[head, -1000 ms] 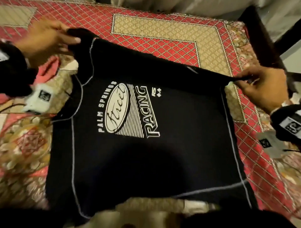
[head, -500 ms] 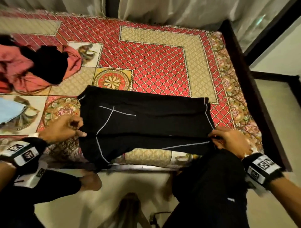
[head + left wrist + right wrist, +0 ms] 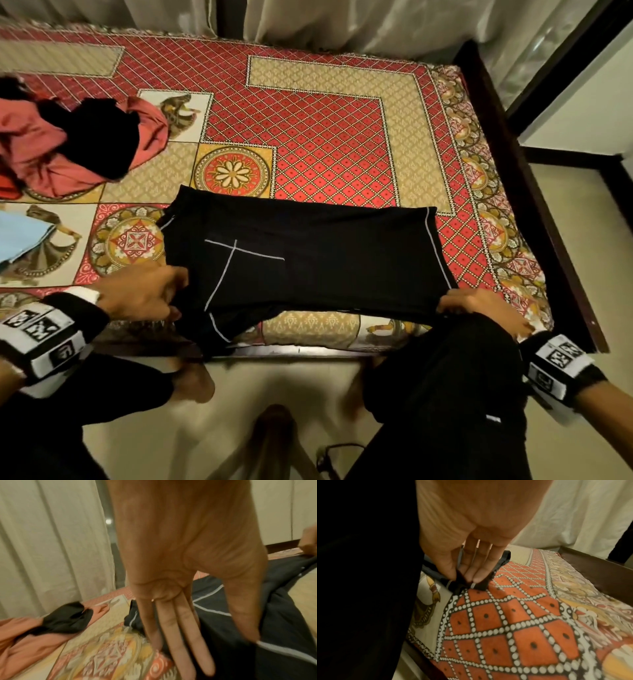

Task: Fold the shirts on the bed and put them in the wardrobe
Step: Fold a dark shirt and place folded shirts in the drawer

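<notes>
Both hands, left hand (image 3: 144, 298) and right hand (image 3: 479, 306), pinch the black T-shirt (image 3: 308, 253) at the bed's (image 3: 342, 335) near edge; best keep it taut, hems aligned.

pale curtains (image 3: 342, 24) behind; stool (image 3: 274, 442) on floor

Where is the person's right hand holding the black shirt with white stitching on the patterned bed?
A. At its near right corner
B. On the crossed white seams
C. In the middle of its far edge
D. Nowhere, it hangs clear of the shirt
A: the right hand pinches the near right corner of the black shirt between thumb and fingertips, seen plainly in the right wrist view.
</notes>
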Demonstrator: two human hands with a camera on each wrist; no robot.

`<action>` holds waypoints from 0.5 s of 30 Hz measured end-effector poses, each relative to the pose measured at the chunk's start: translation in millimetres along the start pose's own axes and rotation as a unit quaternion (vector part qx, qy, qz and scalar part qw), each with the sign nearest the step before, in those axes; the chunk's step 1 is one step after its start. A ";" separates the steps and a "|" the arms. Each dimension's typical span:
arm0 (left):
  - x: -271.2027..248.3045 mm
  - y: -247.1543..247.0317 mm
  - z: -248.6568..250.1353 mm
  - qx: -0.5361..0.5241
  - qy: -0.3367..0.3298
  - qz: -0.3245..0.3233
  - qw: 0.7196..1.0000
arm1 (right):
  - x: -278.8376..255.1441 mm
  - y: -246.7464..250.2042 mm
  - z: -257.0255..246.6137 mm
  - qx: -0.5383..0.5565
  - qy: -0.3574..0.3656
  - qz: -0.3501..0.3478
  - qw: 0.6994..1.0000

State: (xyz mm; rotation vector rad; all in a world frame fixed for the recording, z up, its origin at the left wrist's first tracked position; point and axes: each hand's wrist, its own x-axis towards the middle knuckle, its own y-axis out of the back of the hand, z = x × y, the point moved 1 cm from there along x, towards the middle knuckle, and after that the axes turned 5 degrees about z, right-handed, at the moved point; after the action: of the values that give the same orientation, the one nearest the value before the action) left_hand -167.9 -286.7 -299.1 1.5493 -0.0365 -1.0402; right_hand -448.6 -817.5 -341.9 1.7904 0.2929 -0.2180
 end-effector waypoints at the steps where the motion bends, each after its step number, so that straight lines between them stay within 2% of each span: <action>1: -0.4 8.6 4.9 0.045 0.015 -0.015 0.999 | 1.9 7.1 -2.5 -0.003 0.002 -0.032 0.999; 2: -0.5 17.1 11.3 0.086 0.017 0.006 0.996 | 4.4 11.7 -1.9 -0.010 0.015 -0.061 0.998; 4: 4.4 28.4 33.9 0.117 -0.031 0.150 0.981 | 10.1 25.7 -1.5 -0.031 0.015 -0.095 0.995; 5: 10.0 26.9 51.3 0.083 -0.076 0.227 0.967 | 13.4 36.1 -4.6 -0.042 0.002 -0.084 0.996; 6: 20.5 21.4 72.5 0.037 -0.126 0.269 0.954 | 17.9 45.3 -4.5 -0.028 -0.006 -0.056 0.998; 7: 33.3 10.7 95.5 0.001 -0.174 0.279 0.944 | 25.3 54.0 -4.2 -0.009 -0.014 0.000 1.000; 9: 66.9 -16.9 147.6 -0.017 -0.248 0.248 0.936 | 54.4 72.2 -3.0 0.021 -0.033 0.128 0.991; 11: 96.5 -39.7 210.8 -0.032 -0.301 0.240 0.923 | 98.7 86.8 5.3 0.017 -0.080 0.199 0.977; 13: 114.9 -48.8 277.7 -0.066 -0.340 0.245 0.905 | 144.4 91.1 23.4 -0.016 -0.141 0.185 0.973; 15: 124.9 -47.0 338.4 -0.062 -0.358 0.240 0.900 | 177.8 87.0 44.7 -0.023 -0.208 0.099 0.973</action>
State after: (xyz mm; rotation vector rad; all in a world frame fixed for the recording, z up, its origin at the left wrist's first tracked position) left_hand -325.8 -606.2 -372.2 0.8971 -0.8073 -1.1229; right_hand -252.2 -865.7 -325.8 1.6685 -0.1783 -0.4327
